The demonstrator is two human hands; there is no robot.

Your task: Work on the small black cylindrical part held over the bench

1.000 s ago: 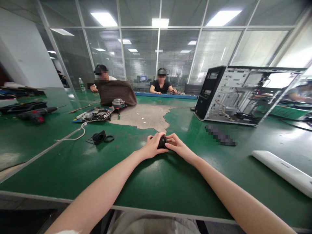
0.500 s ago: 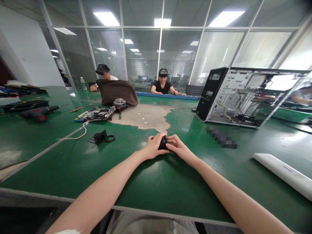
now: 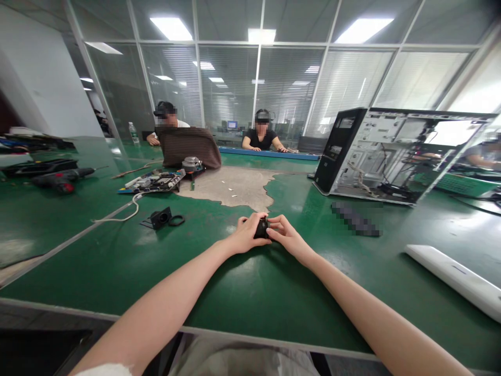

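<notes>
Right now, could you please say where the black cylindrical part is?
In the head view, the black cylindrical part is slightly right of centre, held between left hand and right hand, over the green tabletop.

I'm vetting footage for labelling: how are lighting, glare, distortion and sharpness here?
Head view: ceiling lights glare white, reflections mark the green tabletop; head view: window frames slant toward the sides, like wide-angle stretch; head view: the black part between left hand and right hand is too dark for fine detail, and a dark object to its right is pixelated.

The small black part [image 3: 261, 228] looks smooth, the green tabletop [image 3: 250, 297] glossy.
</notes>
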